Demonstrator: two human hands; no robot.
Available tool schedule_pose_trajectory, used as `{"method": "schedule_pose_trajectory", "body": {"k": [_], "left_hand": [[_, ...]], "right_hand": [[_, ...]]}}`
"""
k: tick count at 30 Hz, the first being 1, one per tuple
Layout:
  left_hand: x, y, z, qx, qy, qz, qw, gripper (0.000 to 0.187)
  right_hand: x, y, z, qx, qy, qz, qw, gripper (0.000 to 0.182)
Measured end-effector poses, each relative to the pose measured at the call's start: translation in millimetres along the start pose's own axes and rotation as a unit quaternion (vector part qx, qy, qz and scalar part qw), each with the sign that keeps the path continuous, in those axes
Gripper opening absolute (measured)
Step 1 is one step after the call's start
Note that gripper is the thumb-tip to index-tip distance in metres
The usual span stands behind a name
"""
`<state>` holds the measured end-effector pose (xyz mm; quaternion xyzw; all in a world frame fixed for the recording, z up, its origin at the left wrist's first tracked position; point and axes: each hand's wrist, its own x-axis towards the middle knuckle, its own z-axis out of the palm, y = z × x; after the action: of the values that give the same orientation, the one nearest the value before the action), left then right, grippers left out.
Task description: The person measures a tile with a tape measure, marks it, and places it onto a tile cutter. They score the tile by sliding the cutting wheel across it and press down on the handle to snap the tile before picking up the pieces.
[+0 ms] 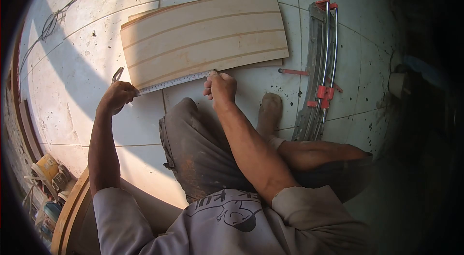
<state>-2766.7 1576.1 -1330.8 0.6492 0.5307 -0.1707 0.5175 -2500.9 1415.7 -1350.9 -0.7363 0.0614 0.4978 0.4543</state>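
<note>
A stack of striped beige tiles [208, 35] lies on the tiled floor in front of me. Along the near edge of the top tile stretches a measuring tape [171, 81]. My left hand [118, 97] is closed on the tape at the tile's near left corner, with a loop of something showing just above the fingers. Near the middle of the same edge, my right hand [222, 88] pinches the tape's other end between thumb and fingers.
A tile cutter [319, 76] with metal rails and red parts lies to the right. Cables [53, 21] run over the floor at the upper left. A yellow container [48, 165] and other items stand at the lower left, beside a curved wooden edge [71, 211].
</note>
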Motion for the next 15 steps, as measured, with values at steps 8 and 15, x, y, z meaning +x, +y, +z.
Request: {"method": "schedule_pose_trajectory", "body": {"k": [8, 15], "left_hand": [[-8, 11, -1, 0.002, 0.015, 0.0, 1.0, 0.018], [11, -25, 5, -0.041, 0.034, 0.029, 0.998, 0.014]], "right_hand": [[-1, 5, 0, 0.006, -0.002, -0.014, 1.0, 0.026], [6, 12, 5, -0.025, 0.027, -0.029, 0.999, 0.028]]}}
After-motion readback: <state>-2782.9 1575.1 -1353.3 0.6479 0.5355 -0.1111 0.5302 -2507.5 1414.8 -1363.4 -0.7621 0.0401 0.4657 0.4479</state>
